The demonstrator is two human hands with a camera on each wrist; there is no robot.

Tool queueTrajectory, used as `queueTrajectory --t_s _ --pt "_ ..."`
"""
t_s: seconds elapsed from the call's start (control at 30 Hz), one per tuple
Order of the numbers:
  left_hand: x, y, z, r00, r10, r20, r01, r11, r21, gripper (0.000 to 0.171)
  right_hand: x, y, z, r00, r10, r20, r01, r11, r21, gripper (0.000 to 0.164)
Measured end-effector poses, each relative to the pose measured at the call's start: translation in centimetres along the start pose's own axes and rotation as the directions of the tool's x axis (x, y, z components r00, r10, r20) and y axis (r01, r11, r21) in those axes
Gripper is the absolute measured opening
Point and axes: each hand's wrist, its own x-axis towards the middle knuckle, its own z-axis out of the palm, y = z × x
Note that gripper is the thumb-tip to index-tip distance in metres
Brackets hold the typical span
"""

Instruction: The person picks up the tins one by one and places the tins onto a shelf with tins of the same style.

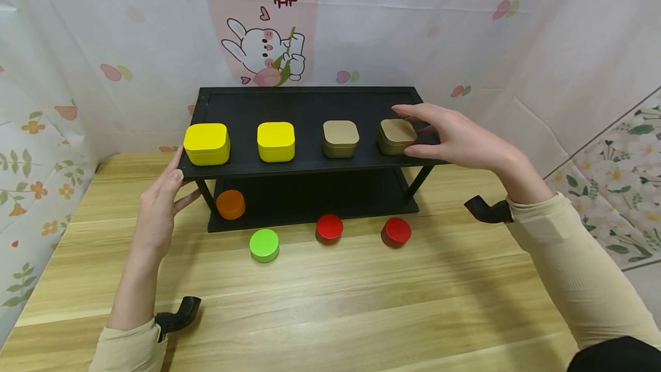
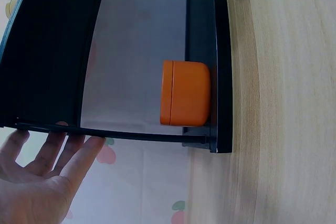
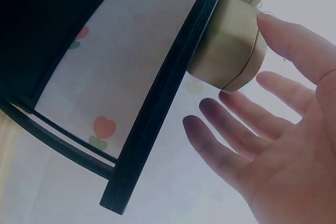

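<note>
The right hand (image 1: 449, 138) stands loosely spread around the rightmost tan lidded box (image 1: 396, 138): thumb at the near side by the lid, fingers fanned with gaps along the right and far sides. Whether any pad presses, I cannot tell. The box sits upright at the right end of the upper tier of a black two-tier rack (image 1: 320, 105), leftward from the palm and between thumb and fingers — squarish, with no clear long axis. This hand is much the nearer one.

The left hand (image 1: 159, 205) touches the rack's left end, its fingers fairly straight with tips against the upper tier's edge.

Farther out, a second tan box (image 1: 341, 139) and two yellow boxes (image 1: 276, 142) continue the row leftward. Below — an orange container (image 1: 230, 204) on the lower tier, a green round container (image 1: 264, 245) and two red round containers (image 1: 329, 229) on the wooden table (image 1: 310, 314) in front.
</note>
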Motion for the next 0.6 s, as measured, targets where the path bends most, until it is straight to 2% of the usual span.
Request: queueTrajectory --t_s 0.2,0.6 --pt "0.0 -0.1 0.0 1.000 0.002 0.000 -0.002 1.000 0.012 0.049 -0.9 -0.2 0.4 0.998 0.000 -0.059 0.002 1.000 0.024 0.076" --pt "0.0 0.0 -0.1 1.000 0.000 -0.001 0.000 1.000 0.019 0.049 -2.6 -1.2 1.3 0.982 0.004 -0.189 -0.008 1.000 -0.020 0.077"
